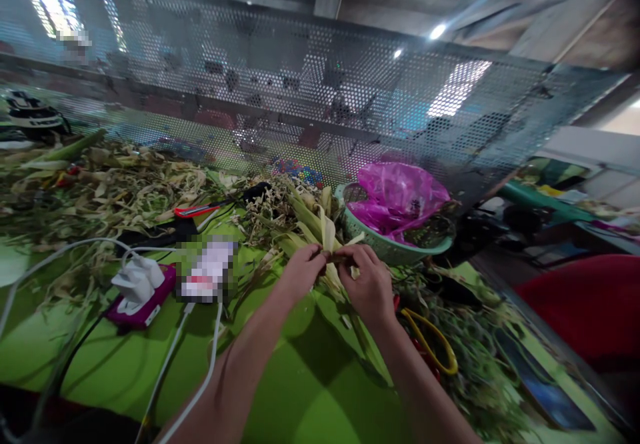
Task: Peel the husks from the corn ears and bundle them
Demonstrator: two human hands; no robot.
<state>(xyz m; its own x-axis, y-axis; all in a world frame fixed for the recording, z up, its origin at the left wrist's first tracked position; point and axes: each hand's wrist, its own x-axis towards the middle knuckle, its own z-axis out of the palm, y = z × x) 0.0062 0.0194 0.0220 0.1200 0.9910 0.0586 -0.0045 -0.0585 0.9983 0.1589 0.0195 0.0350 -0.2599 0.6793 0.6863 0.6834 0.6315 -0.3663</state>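
My left hand (304, 269) and my right hand (367, 283) meet over the green table (320, 377). Both have their fingers pinched on a pale corn husk (327, 231), whose strips stand up between them. Longer green-yellow husk leaves fan out behind the fingers and trail down below my right hand. The fingertips partly hide the spot where the husk is gripped. Just beyond my right hand sits a pale green basket (433, 252) with a magenta plastic bag (400, 194) in it. A yellow loop handle (447, 351) lies right of my right wrist.
Dried husks (120, 184) cover the table's back left. Left of my arms are a phone (207, 271) with white cables, a purple power strip (160, 294) with chargers, and a red cutter (200, 211). A perforated metal screen (280, 84) stands behind; a red chair (590, 311) is at right.
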